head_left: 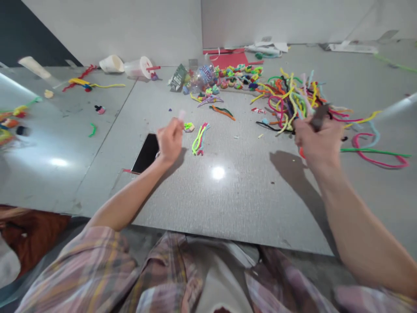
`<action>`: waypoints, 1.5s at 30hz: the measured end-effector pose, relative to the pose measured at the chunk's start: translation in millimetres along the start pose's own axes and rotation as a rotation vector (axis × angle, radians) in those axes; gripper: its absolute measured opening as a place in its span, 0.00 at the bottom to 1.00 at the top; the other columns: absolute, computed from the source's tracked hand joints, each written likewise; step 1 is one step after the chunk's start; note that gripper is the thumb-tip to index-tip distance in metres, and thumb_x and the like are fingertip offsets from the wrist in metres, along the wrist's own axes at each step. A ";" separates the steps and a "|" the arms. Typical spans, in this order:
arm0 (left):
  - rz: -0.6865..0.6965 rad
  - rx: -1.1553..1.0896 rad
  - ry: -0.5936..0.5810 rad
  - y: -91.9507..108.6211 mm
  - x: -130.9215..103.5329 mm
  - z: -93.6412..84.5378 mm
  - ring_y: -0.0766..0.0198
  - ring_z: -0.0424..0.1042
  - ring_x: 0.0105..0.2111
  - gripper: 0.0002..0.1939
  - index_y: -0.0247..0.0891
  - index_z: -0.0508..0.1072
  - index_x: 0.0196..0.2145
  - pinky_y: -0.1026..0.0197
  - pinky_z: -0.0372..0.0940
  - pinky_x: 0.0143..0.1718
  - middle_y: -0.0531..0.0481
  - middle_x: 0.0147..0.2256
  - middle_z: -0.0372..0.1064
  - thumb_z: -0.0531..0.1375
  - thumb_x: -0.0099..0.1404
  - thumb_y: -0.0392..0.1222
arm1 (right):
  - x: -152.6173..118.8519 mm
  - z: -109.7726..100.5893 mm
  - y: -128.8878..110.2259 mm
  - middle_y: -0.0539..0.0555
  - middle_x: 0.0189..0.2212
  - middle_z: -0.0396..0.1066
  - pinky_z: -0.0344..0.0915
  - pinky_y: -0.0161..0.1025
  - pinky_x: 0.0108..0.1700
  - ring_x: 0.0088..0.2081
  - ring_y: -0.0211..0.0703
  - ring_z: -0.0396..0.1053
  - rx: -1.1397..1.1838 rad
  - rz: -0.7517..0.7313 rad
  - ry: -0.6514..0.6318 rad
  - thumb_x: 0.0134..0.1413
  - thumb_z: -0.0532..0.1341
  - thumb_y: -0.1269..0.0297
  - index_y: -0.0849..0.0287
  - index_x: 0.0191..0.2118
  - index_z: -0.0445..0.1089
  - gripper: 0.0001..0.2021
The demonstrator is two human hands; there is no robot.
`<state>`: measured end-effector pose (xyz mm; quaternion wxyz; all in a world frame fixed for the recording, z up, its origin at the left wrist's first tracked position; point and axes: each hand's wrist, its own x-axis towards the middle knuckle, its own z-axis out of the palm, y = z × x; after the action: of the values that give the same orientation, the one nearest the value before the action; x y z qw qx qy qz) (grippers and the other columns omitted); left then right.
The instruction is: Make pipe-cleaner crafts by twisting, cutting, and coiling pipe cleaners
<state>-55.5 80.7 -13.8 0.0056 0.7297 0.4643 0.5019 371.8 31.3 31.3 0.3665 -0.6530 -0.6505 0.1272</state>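
Aslant, dark object (pixel 320 116) in right hand (pixel 321 140), long axis — away, rightward

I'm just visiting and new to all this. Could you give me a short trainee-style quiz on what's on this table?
1. Multiple choice: which is nearer the flat, rectangular phone with a black screen? A, the right hand; B, the left hand.
2. True or false: the right hand is at the tangled heap of many-coloured fuzzy craft stems.
3. Fill in the missing word: the small dark-green packet lies beside a clear plastic ____ with a blue label.

Key: 1. B, the left hand. 2. True. 3. Bottle.
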 end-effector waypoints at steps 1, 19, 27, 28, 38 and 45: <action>-0.034 -0.021 -0.101 3.4 3.3 4.1 0.63 0.67 0.25 0.24 0.44 0.73 0.35 0.54 0.61 0.30 0.51 0.26 0.69 0.52 0.88 0.55 | 4.0 2.8 2.4 0.53 0.25 0.66 0.60 0.50 0.35 0.28 0.50 0.62 0.015 0.053 0.116 0.72 0.59 0.37 0.49 0.32 0.71 0.24; -0.229 -0.356 -0.412 -2.6 14.9 5.8 0.54 0.81 0.65 0.24 0.49 0.64 0.74 0.48 0.80 0.61 0.36 0.68 0.75 0.49 0.90 0.57 | -29.0 65.9 -14.2 0.61 0.47 0.83 0.56 0.47 0.39 0.44 0.59 0.76 -0.243 -0.106 -0.276 0.68 0.60 0.62 0.51 0.63 0.70 0.20; -0.141 0.033 -0.440 8.9 -1.4 1.5 0.49 0.82 0.56 0.18 0.47 0.76 0.63 0.41 0.78 0.60 0.38 0.60 0.79 0.63 0.82 0.56 | -27.8 63.7 -10.6 0.62 0.49 0.83 0.59 0.48 0.41 0.45 0.60 0.76 -0.215 -0.113 -0.290 0.67 0.61 0.62 0.52 0.63 0.71 0.20; -0.118 0.112 -0.466 11.7 -3.5 2.7 0.46 0.81 0.58 0.20 0.47 0.76 0.64 0.39 0.77 0.62 0.37 0.61 0.78 0.65 0.81 0.57 | -27.8 63.6 -11.0 0.62 0.49 0.83 0.60 0.48 0.41 0.46 0.60 0.77 -0.213 -0.116 -0.291 0.67 0.61 0.62 0.52 0.63 0.71 0.20; -0.002 0.309 -0.647 19.6 -12.9 10.9 0.36 0.70 0.72 0.27 0.44 0.74 0.72 0.33 0.66 0.74 0.36 0.70 0.72 0.63 0.79 0.49 | -28.5 63.2 -11.6 0.64 0.53 0.82 0.67 0.53 0.48 0.52 0.64 0.76 -0.228 -0.178 -0.290 0.69 0.60 0.62 0.53 0.62 0.71 0.19; 0.000 0.271 -0.618 14.3 -12.4 9.9 0.38 0.70 0.73 0.25 0.41 0.75 0.70 0.33 0.66 0.75 0.35 0.72 0.72 0.61 0.82 0.51 | -23.3 54.0 -7.9 0.67 0.57 0.79 0.64 0.63 0.64 0.62 0.70 0.72 -0.291 -0.262 -0.166 0.73 0.61 0.58 0.53 0.62 0.74 0.17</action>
<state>-39.5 68.6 -21.0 0.0488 0.8415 0.5031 0.1906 328.3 25.4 -8.6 0.2271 -0.5962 -0.7692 0.0366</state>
